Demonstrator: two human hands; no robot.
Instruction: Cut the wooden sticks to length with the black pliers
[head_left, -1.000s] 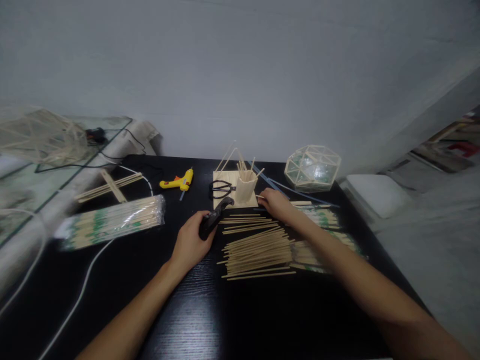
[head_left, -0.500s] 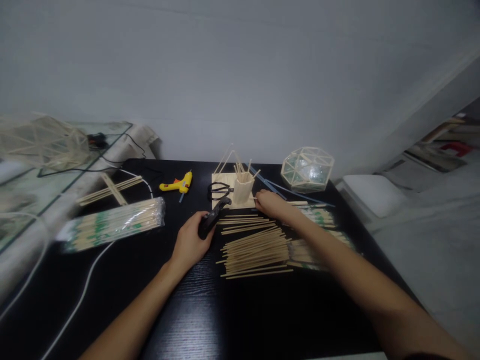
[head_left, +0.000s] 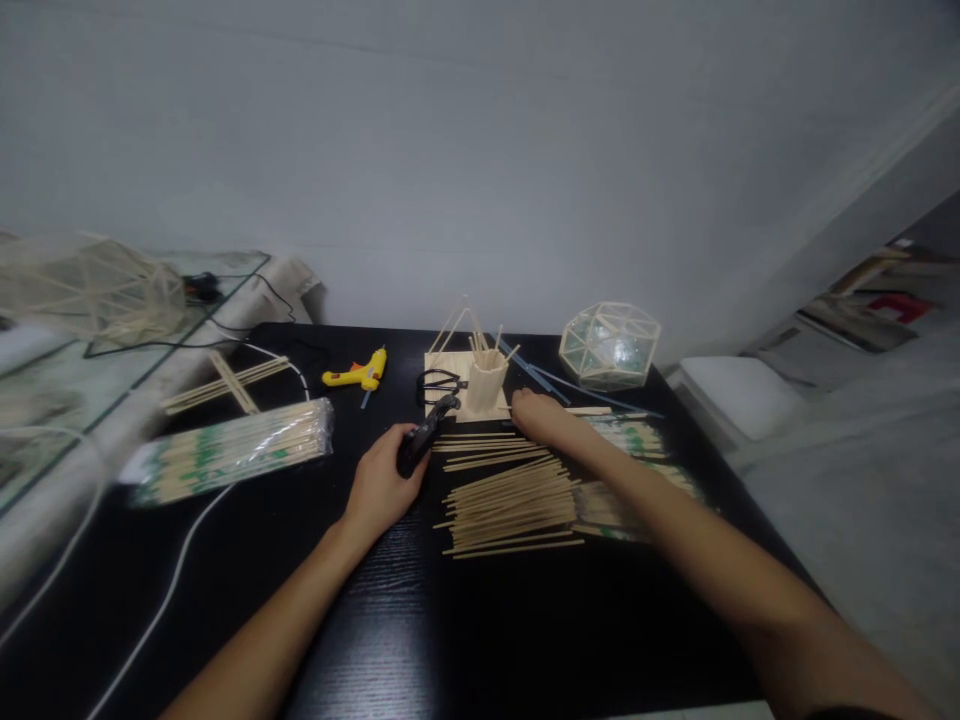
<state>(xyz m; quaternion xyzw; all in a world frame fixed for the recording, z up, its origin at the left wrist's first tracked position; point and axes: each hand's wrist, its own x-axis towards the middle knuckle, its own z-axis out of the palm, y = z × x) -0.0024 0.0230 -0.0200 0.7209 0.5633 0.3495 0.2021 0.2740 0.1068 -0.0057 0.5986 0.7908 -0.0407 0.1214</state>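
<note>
My left hand [head_left: 384, 478] is wrapped round a black pliers-like tool [head_left: 426, 440], its tip pointing at the wooden board [head_left: 441, 410]. Black-handled scissors [head_left: 442, 382] lie on that board, beside a cup built of sticks [head_left: 487, 385] with several loose sticks standing in it. A thin stick frame rises behind them. My right hand [head_left: 538, 415] is closed at the board's right front corner. A thin pale stick end [head_left: 508, 407] pokes out to the left of its fingertips; the fingers hide the rest. Just in front lies a spread of wooden sticks [head_left: 510, 500].
A yellow glue gun [head_left: 358, 372] and a plastic-wrapped stick pack [head_left: 240, 450] lie on the left, near crossed sticks [head_left: 229, 383] and a white cable [head_left: 176, 580]. At the back right stands a faceted stick-and-film model [head_left: 611, 345]. More packs [head_left: 637, 435] lie under my right forearm.
My right hand has come slightly nearer to me, with the stick end at its fingertips. My left hand and the black tool stay almost in place. The view has shifted a little.
</note>
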